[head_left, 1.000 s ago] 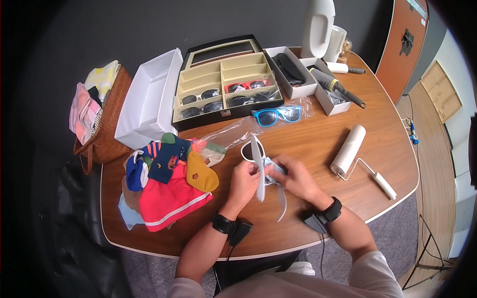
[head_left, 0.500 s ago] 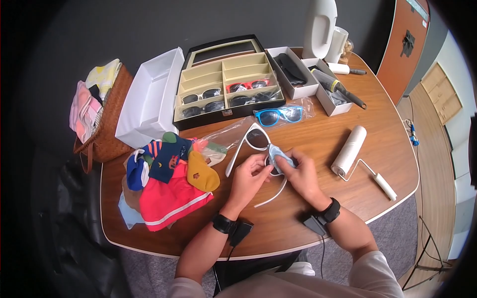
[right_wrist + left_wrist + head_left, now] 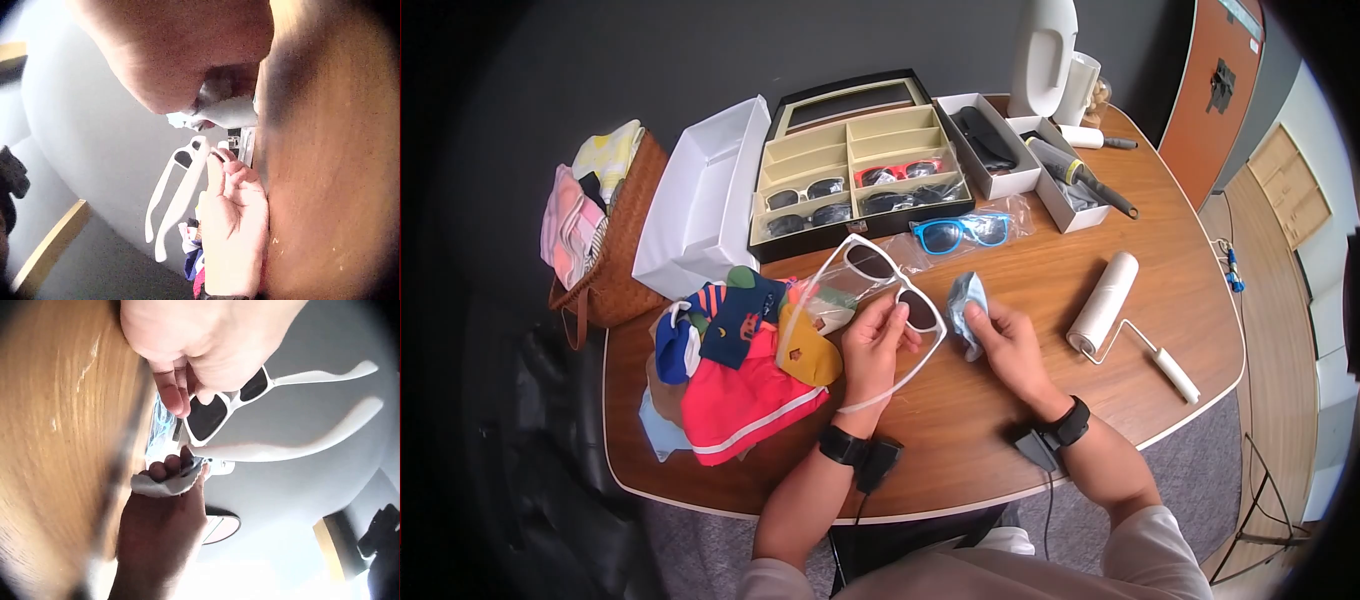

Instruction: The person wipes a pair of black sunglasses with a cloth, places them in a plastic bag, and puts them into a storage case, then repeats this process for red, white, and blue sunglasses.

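White-framed sunglasses [image 3: 870, 262] with dark lenses are held up over the table by my left hand [image 3: 872, 345], which pinches them at one lens between thumb and fingers. Both white temples are unfolded, one of them passing across my left wrist. My right hand [image 3: 1012, 352] pinches a crumpled light-blue cloth [image 3: 966, 300], a short way right of the glasses. In the left wrist view the cloth [image 3: 165, 485] lies folded over the right hand's fingers, just below the frame. The right wrist view shows the sunglasses [image 3: 181, 169] in the left hand, with the cloth near them.
Blue sunglasses [image 3: 960, 234] lie on a clear bag behind my hands. A display case [image 3: 800, 165] holds several sunglasses. Left are piled socks and clothes [image 3: 745, 400], a white box [image 3: 700, 200] and a basket [image 3: 635, 220]. Right lies a lint roller [image 3: 1102, 303]; small boxes [image 3: 1010, 182] stand behind.
The cloth has come off the lens and moved right with my right hand. My left hand has turned the sunglasses and brought them left and up, temples now toward me.
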{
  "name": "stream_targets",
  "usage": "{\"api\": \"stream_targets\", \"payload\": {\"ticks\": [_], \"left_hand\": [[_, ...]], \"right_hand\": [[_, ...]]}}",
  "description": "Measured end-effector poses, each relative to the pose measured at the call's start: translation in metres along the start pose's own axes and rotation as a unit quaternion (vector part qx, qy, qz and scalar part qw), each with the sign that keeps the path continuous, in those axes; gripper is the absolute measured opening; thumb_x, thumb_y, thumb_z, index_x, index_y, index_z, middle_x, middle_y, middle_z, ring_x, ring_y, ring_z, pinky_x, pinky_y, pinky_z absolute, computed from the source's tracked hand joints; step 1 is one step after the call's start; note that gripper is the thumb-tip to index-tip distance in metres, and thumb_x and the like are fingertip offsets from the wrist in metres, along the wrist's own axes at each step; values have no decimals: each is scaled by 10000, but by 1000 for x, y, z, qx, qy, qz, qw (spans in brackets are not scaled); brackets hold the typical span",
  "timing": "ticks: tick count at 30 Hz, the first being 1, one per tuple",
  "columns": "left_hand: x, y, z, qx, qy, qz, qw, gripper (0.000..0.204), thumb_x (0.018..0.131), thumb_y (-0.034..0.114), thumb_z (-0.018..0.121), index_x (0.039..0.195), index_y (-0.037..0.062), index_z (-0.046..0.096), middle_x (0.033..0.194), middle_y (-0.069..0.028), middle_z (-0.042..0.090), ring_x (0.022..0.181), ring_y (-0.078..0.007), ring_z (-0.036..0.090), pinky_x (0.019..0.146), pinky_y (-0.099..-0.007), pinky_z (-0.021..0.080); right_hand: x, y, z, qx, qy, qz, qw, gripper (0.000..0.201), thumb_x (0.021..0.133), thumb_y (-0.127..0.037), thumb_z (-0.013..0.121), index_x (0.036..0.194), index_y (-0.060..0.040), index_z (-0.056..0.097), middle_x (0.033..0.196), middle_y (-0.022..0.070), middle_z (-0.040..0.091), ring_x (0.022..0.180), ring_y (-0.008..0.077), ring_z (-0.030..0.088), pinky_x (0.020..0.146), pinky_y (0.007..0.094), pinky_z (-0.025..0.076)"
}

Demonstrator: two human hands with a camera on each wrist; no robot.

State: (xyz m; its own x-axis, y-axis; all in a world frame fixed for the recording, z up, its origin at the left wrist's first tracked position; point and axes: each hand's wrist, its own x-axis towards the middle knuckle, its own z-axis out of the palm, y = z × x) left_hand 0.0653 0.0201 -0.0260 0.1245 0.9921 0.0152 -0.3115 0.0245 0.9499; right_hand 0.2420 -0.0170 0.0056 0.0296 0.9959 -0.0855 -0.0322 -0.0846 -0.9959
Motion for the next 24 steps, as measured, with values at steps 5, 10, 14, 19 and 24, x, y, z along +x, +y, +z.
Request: {"api": "stream_targets", "payload": {"ticks": [5, 10, 14, 19, 24], "left_hand": [[-3, -4, 1, -28, -37, -36, 998, 246, 968, 109, 608, 1166, -29, 658, 810, -2, 642, 649, -53, 554, 561, -198, 447], [-13, 0, 4, -49, -130, -67, 988, 259, 991, 144, 583, 1197, 8, 661, 884, 18, 650, 724, -43, 568, 613, -190, 467], [-16, 3, 9, -48, -177, -37, 982, 278, 981, 81, 561, 1245, 12, 617, 1076, -34, 667, 907, -80, 617, 744, -231, 506], [-13, -1, 1, -98, -221, -84, 967, 278, 966, 75, 565, 1229, 5, 626, 945, -31, 659, 660, -47, 511, 586, -201, 418], [-12, -3, -6, -134, -243, -117, 954, 281, 956, 89, 579, 1211, -16, 633, 981, -56, 675, 711, -75, 576, 636, -217, 473]], "right_hand": [[3, 4, -9, 97, -126, 11, 987, 331, 1018, -320, 531, 957, -21, 659, 748, -25, 587, 650, 39, 505, 557, 215, 413], [-7, 3, -2, 50, -215, 3, 975, 298, 1012, -300, 546, 1006, -30, 672, 793, -15, 619, 669, 43, 525, 570, 212, 429], [-7, 7, -1, -22, -185, -6, 983, 265, 959, -283, 643, 919, -30, 709, 709, -20, 617, 617, 38, 513, 533, 224, 418], [-4, 2, -3, -51, -85, 2, 995, 273, 922, -268, 695, 889, 2, 714, 663, -18, 613, 583, 32, 498, 502, 234, 411], [-8, -11, -2, -27, -125, 14, 992, 280, 888, -249, 732, 969, 19, 719, 760, 3, 674, 688, 49, 569, 615, 229, 480]]}}
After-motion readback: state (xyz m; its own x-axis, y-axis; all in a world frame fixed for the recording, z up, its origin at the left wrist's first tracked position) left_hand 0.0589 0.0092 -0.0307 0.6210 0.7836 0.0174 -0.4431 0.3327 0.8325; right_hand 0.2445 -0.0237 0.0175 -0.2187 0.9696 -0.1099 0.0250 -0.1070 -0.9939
